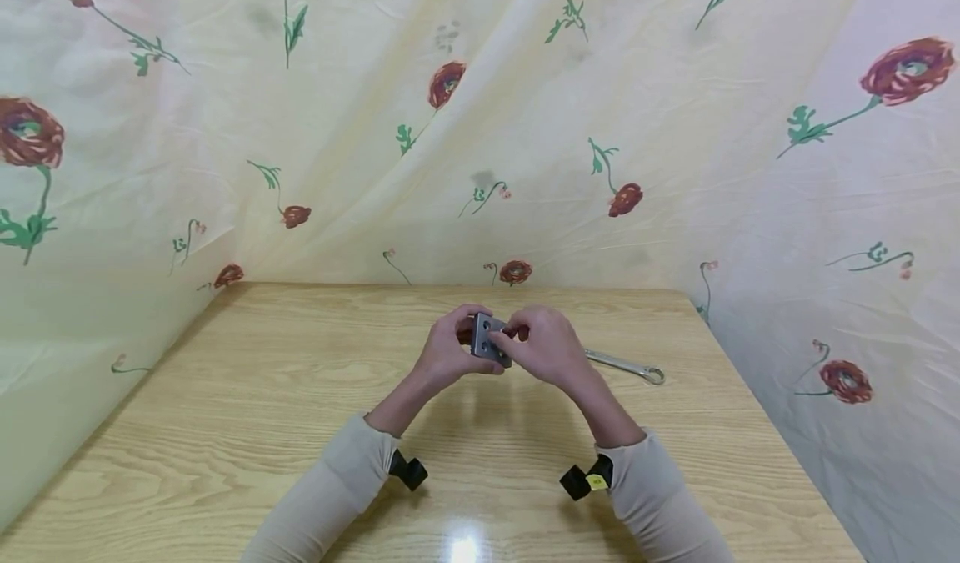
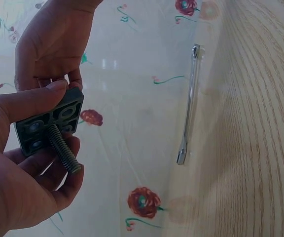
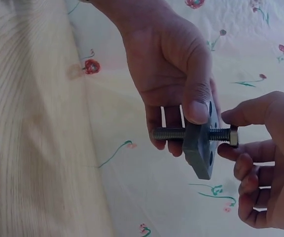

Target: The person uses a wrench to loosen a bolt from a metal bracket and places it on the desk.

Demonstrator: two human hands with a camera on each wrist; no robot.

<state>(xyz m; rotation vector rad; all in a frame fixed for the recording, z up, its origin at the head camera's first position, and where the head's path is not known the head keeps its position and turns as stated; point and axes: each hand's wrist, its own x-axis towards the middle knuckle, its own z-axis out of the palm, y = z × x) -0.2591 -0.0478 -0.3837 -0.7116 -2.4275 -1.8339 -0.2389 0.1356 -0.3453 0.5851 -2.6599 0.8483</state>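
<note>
My left hand (image 1: 448,350) grips a dark grey square plate (image 1: 483,339) by its edges, thumb on one side and fingers on the other. The plate has several round holes on one face and recesses on the other. A hex-head bolt (image 3: 169,133) runs through its middle, and the threaded end sticks out past the recessed face (image 2: 65,150). Fingers of my right hand (image 1: 547,344) pinch the bolt at its silver head (image 3: 234,137), a short way off the plate. Some thread shows between head and plate. Both hands are raised above the table.
A combination wrench (image 1: 626,366) lies on the wood-grain table (image 1: 225,404), to the right of my right hand. Flower-printed cloth (image 1: 337,129) hangs behind the table and along both sides. Dark wrist devices (image 1: 408,470) sit at both sleeve cuffs.
</note>
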